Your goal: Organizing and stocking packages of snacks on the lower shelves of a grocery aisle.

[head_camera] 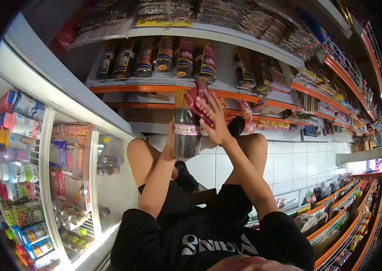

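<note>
My left hand holds a clear-wrapped pack of incense sticks upright from its left side; the pack largely hides the fingers. Dark stick ends fill its lower part, and yellowish bare sticks show at the top. A pink band with writing runs around its middle. My right hand, fingers spread, presses a folded dark red cloth at the pack's upper right side. Behind them, a row of similar incense packs stands on a shelf with an orange edge strip.
An open lit fridge with bottles and boxes stands at left. More stocked shelves run along the right. Flat wrapped bundles lie on the upper shelf. My bent knees flank the white tiled floor.
</note>
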The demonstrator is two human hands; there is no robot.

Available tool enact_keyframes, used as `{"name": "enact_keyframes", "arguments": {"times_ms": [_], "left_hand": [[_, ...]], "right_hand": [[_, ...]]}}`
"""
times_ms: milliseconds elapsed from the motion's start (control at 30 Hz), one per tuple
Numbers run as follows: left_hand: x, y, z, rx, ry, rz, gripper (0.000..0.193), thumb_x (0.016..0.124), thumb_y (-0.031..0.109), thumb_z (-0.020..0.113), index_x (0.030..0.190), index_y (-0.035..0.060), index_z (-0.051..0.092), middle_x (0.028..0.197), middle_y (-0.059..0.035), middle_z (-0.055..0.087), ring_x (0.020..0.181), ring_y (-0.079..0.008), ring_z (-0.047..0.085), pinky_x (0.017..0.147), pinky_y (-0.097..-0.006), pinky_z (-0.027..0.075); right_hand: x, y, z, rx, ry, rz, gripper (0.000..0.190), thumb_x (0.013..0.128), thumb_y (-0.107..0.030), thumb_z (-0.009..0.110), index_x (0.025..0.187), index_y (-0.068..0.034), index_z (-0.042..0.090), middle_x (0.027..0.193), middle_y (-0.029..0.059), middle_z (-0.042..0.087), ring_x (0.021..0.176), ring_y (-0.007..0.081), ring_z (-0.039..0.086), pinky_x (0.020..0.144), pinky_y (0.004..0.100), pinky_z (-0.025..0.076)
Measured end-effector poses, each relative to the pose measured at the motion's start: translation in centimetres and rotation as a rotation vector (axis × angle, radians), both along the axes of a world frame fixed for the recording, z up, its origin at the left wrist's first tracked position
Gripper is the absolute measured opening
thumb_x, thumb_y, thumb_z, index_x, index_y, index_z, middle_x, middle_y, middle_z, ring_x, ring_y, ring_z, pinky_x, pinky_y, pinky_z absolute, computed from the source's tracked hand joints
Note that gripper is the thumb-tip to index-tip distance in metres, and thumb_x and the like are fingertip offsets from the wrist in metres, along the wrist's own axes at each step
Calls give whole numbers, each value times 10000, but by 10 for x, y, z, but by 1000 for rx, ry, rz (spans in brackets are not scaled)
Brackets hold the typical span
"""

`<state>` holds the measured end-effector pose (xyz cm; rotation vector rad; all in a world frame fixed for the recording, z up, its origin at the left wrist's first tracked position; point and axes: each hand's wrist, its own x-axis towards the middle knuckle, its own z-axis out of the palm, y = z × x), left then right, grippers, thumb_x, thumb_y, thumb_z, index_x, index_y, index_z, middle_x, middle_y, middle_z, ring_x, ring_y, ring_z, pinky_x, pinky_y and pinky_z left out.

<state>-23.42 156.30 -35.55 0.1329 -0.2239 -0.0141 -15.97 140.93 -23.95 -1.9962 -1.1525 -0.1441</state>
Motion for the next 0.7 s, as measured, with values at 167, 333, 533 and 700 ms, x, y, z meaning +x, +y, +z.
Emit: {"name": "enact_keyframes", "arguments": {"times_ms": [167, 333, 533, 700], "left_hand": [[-21, 11, -34, -198, 100, -104, 580, 1111, 463, 374, 1613, 173, 342, 1621, -98, 407, 1406, -262, 492, 1164, -435, 412], [-56, 24, -60, -348, -39, -192, 538, 1121, 425, 370, 1612, 204, 359, 1620, -65, 425, 1392, -192, 502, 1166, -417, 397], [-21, 17, -36, -360, 65, -76, 579, 1124, 466, 328, 1607, 146, 324, 1638, -89, 375, 1468, -271, 412, 1243, -451, 301], [18, 3, -21, -250, 317, -54, 711, 1062, 597, 382, 1622, 169, 297, 1654, -99, 350, 1502, -285, 386, 1229, -500, 345]], "right_hand": [[-65, 4, -9, -266, -242, 395, 599, 955, -479, 572, 1512, -262, 537, 1671, 67, 352, 1562, 375, 236, 1254, 604, 125], [-96, 23, -14, -256, -303, 633, 532, 919, -440, 609, 1380, -176, 641, 1559, 55, 497, 1500, 337, 370, 1244, 580, 179], [-70, 32, -5, -225, -305, 384, 556, 915, -475, 624, 1402, -205, 629, 1539, 69, 523, 1506, 312, 376, 1256, 560, 152], [-21, 20, 4, -151, -179, 31, 546, 947, -459, 590, 1443, -231, 593, 1602, 80, 440, 1529, 355, 294, 1257, 561, 107]]}}
